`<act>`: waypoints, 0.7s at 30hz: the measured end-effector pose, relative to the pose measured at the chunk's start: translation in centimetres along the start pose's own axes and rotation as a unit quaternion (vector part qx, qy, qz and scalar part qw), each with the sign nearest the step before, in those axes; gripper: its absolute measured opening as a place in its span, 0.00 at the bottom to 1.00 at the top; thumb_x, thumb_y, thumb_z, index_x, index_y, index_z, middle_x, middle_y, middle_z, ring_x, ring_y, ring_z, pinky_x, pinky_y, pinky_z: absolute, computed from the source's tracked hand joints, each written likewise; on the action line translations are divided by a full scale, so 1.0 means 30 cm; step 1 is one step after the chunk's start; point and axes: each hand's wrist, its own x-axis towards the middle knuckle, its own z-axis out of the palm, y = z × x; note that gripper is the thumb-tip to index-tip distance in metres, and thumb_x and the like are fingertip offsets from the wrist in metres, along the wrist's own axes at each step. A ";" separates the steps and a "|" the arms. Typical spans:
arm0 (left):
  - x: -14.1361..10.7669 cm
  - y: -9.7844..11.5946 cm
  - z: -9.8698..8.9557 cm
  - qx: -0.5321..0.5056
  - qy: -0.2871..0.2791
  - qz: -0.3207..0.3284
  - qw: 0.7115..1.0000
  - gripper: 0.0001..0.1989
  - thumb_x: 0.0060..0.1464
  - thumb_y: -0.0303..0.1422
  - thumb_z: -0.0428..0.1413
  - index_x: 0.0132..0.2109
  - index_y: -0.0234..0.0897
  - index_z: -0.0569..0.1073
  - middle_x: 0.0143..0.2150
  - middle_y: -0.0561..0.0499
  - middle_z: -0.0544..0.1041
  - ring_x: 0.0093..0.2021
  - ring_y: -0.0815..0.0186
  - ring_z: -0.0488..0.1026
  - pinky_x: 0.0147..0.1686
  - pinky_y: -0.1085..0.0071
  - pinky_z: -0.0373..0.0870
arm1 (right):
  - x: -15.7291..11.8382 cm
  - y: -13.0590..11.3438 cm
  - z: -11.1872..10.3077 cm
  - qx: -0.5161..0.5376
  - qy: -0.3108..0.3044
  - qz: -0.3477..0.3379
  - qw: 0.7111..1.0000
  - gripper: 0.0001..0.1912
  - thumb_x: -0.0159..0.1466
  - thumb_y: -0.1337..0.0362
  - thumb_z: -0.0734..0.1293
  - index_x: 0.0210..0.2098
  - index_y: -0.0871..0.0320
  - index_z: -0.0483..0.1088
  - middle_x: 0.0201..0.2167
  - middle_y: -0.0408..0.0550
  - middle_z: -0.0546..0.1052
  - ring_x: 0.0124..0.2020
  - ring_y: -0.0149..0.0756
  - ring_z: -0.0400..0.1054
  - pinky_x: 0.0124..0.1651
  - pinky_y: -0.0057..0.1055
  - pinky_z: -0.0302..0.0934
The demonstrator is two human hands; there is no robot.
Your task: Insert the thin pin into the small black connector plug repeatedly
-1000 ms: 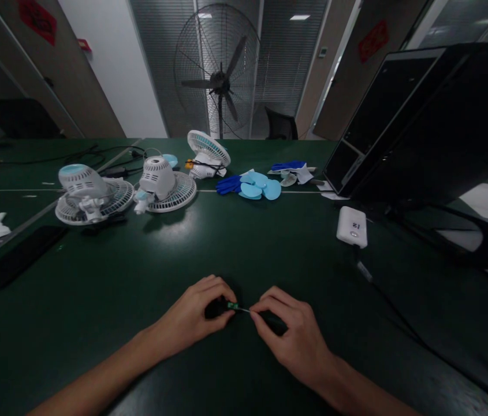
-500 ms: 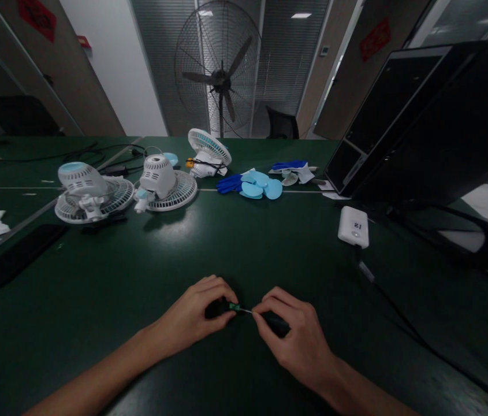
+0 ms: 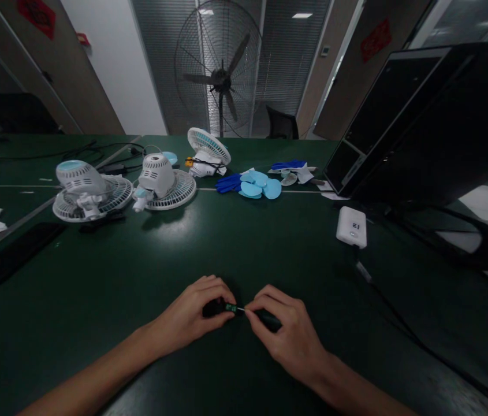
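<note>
My left hand (image 3: 194, 312) is closed, pinching a small green part (image 3: 230, 308) between thumb and fingertips. It looks like a little circuit board with a dark body behind it, partly hidden by the fingers. A screwdriver (image 3: 269, 320) with a black handle and thin metal shaft lies in my right hand (image 3: 293, 329), whose fingertips grip it near the shaft. The shaft points left and its tip meets the right end of the green part, though exact contact is too small to make out. Both hands are low over the dark green table (image 3: 235, 248).
Two white fan heads (image 3: 81, 190) (image 3: 161, 182) lie at the left, with another small fan (image 3: 207, 153) behind. Blue fan blades (image 3: 261, 186) and blue gloves (image 3: 228, 183) sit mid-back. At right are a white box (image 3: 351, 226) with a cable and a large black monitor (image 3: 425, 121).
My right hand has shifted a little left with the screwdriver, closer to my left hand. Less of the shaft shows between the hands. My left hand has barely moved.
</note>
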 end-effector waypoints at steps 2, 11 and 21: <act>0.001 0.002 0.001 0.008 -0.001 0.001 1.000 0.06 0.66 0.36 0.60 0.47 0.41 0.77 0.43 0.49 0.79 0.44 0.61 0.75 0.49 0.63 0.67 | 0.004 -0.003 -0.006 0.014 -0.005 0.003 1.000 0.08 0.69 0.69 0.67 0.37 0.55 0.79 0.36 0.46 0.79 0.35 0.36 0.76 0.40 0.33 0.68; -0.002 0.016 -0.003 0.013 -0.018 -0.005 1.000 0.06 0.66 0.34 0.60 0.49 0.41 0.76 0.46 0.49 0.79 0.48 0.61 0.75 0.54 0.61 0.65 | -0.013 0.001 -0.014 -0.013 -0.004 -0.021 1.000 0.07 0.69 0.69 0.67 0.40 0.55 0.80 0.36 0.46 0.79 0.35 0.36 0.76 0.39 0.32 0.67; 0.001 0.020 -0.010 0.009 -0.026 0.001 1.000 0.07 0.65 0.32 0.60 0.49 0.42 0.76 0.47 0.50 0.79 0.49 0.61 0.75 0.54 0.62 0.66 | -0.022 0.018 0.006 -0.078 -0.016 -0.006 0.997 0.06 0.69 0.68 0.68 0.41 0.53 0.78 0.38 0.44 0.79 0.34 0.35 0.76 0.38 0.31 0.65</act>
